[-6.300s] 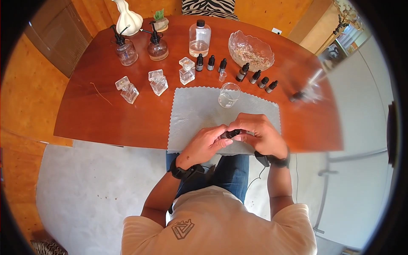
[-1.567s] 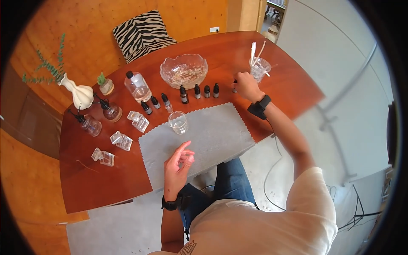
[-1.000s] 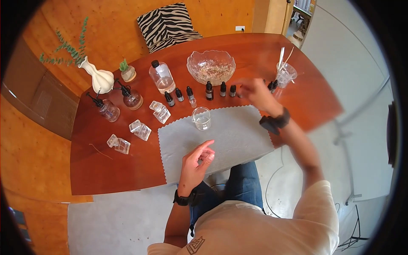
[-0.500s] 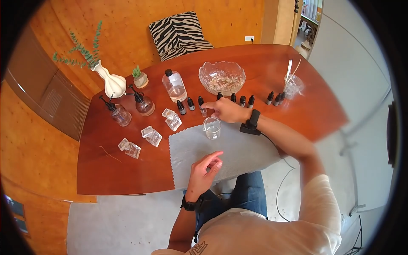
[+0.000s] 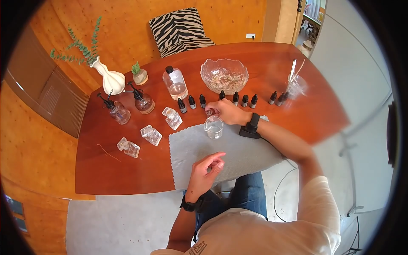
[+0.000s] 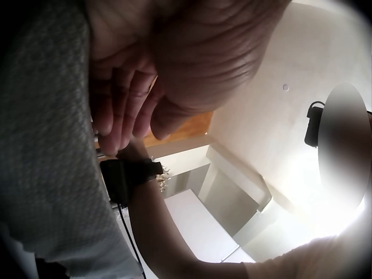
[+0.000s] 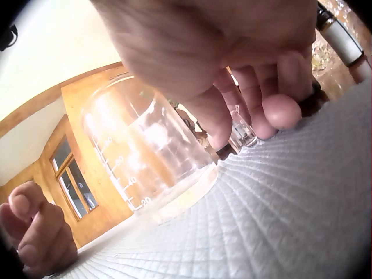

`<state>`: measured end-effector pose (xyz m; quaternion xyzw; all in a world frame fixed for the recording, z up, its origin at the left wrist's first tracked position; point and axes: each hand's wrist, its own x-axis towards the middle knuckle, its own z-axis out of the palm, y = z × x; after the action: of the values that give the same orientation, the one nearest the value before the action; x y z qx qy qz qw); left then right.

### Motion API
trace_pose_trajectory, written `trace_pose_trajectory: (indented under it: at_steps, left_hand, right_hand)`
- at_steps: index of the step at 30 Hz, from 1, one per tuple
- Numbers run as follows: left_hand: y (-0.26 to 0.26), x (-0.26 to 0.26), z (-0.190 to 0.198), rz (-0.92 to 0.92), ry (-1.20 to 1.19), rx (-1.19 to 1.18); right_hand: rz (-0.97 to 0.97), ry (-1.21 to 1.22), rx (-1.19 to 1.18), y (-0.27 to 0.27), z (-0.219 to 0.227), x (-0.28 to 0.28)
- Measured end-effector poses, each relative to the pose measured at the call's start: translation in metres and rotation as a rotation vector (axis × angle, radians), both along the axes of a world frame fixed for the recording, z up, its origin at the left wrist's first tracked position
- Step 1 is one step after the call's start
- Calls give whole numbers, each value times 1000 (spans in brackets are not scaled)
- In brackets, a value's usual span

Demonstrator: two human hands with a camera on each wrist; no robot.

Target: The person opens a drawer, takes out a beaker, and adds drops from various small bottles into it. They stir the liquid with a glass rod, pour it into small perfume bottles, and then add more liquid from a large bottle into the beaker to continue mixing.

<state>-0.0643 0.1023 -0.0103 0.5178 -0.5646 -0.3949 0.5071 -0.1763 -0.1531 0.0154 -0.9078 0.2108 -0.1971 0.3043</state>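
In the head view my right hand point(image 5: 230, 112) is over the far edge of the grey mat point(image 5: 250, 146). Its thumb and fingers pinch a small clear glass cup point(image 5: 209, 112), which also shows between the fingertips in the right wrist view point(image 7: 243, 135). Just in front of that hand stands a glass beaker point(image 5: 213, 128) with white volume marks. My left hand point(image 5: 205, 175) hovers low at the mat's near side, fingers loosely bent and holding nothing. Behind the small cup, dark dropper bottles point(image 5: 192, 102) with black caps stand in a row, one partly hidden by the right hand.
Three square glass bottles point(image 5: 151, 135) stand left of the mat. Farther back are two pump bottles point(image 5: 120, 114), a large black-capped bottle point(image 5: 175, 83) and a glass bowl point(image 5: 224, 77). At the right, more dropper bottles point(image 5: 273, 97) stand by a clear cup with sticks point(image 5: 296, 87).
Earlier both hands held a dark dropper bottle. The right hand has since put it down at the right, then swung left to the small glass cup and taken hold of it. The left hand has stayed nearby.
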Motion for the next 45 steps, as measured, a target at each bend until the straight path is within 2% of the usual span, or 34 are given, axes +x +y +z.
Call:
trace_pose_trajectory:
  at_steps: [4,13,16,20,22,26,27,29,32,34,37,40,43,45]
  left_hand:
    - [0,0,1,6,9,9]
    - [-2,0,-1,1,20,0]
    - [-1,-2,5,18,32,16]
    - [-2,-7,0,38,88,-19]
    - [-4,-11,2,54,115,-38]
    - [1,-37,10,-14,404,-4]
    - [4,-39,10,-32,483,-3]
    - [2,-42,12,-78,636,-18]
    - [9,-38,17,-195,755,105]
    - [12,-33,17,-265,722,122]
    - [14,-29,29,-317,631,181]
    - [12,-29,50,-304,472,199]
    - [4,-29,74,-335,318,172]
    - [-3,-32,82,-371,293,173]
  right_hand:
    - [-49,-122,26,-7,-20,0]
    - [-185,-61,93,24,31,-44]
    - [-177,-168,187,32,29,-67]
    - [-166,-148,292,74,44,-88]
    - [-86,-174,347,103,51,-92]
    - [-2,-287,454,146,48,-91]
    - [-3,-271,546,154,48,-93]
    - [19,-325,362,163,48,-94]
    - [41,-306,158,165,51,-102]
    - [56,-267,116,166,51,-107]
    - [94,-385,262,172,50,-108]
    - [93,-424,157,170,45,-113]
    - [73,-586,149,170,47,-115]
    - [53,-627,344,174,51,-120]
